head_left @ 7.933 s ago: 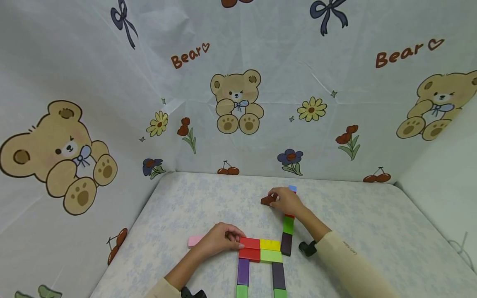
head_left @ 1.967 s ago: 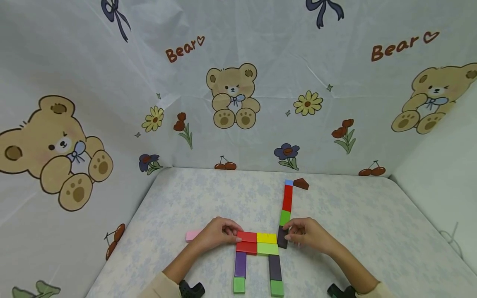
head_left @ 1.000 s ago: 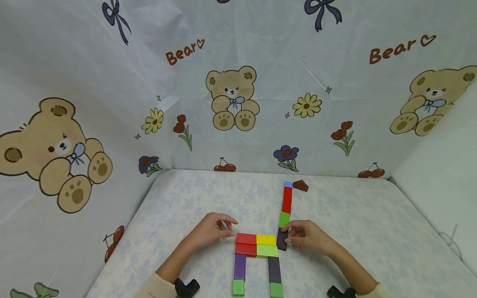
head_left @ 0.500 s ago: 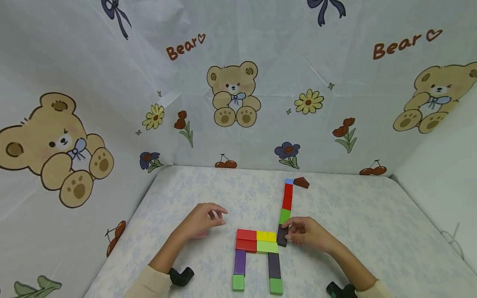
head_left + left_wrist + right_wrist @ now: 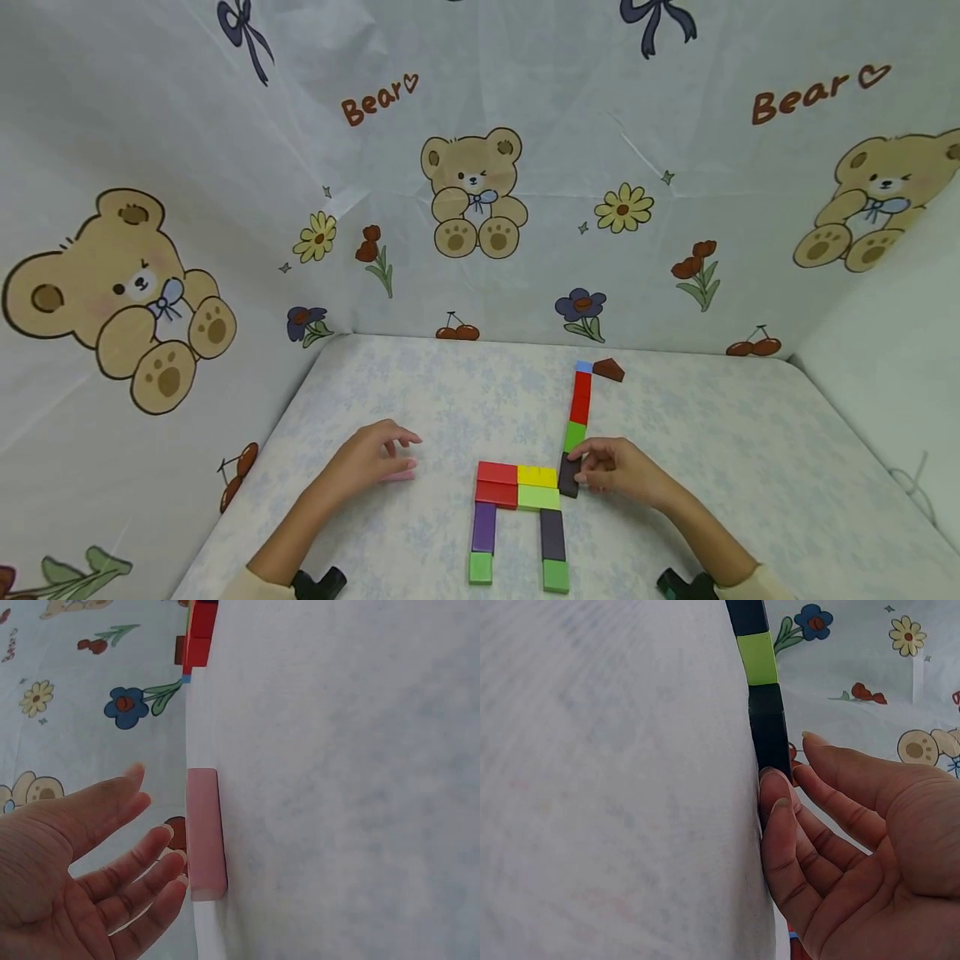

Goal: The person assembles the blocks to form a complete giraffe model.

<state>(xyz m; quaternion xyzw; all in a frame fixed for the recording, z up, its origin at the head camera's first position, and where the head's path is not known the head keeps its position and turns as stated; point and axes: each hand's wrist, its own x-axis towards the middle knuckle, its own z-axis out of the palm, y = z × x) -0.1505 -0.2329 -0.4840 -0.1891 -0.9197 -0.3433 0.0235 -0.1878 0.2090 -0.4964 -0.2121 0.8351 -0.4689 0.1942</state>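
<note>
My left hand (image 5: 367,457) hovers over a pink block (image 5: 397,477) at the left, its fingers loosely bent. In the left wrist view, the fingertips reach beside the pink block (image 5: 206,832), with the thumb held apart. My right hand (image 5: 626,475) rests by a dark block (image 5: 568,475) at the foot of a slanted column, fingertips at its right side. The right wrist view shows fingers (image 5: 780,832) against the dark block (image 5: 769,724), the thumb away from it. Left of that block lie red blocks (image 5: 497,472), a yellow block (image 5: 537,476) and a light green block (image 5: 538,498).
A purple block (image 5: 483,527) and a dark grey block (image 5: 552,533) run down toward me, each ending in a green block (image 5: 481,568). Up the column are green (image 5: 574,436), red (image 5: 581,398) and blue (image 5: 584,367) blocks. A brown five-sided piece (image 5: 609,370) lies beside the blue one.
My left hand has left the red blocks and moved left over the pink block. The brown piece, earlier in my right hand, now lies right of the blue block; that hand came down to the dark block.
</note>
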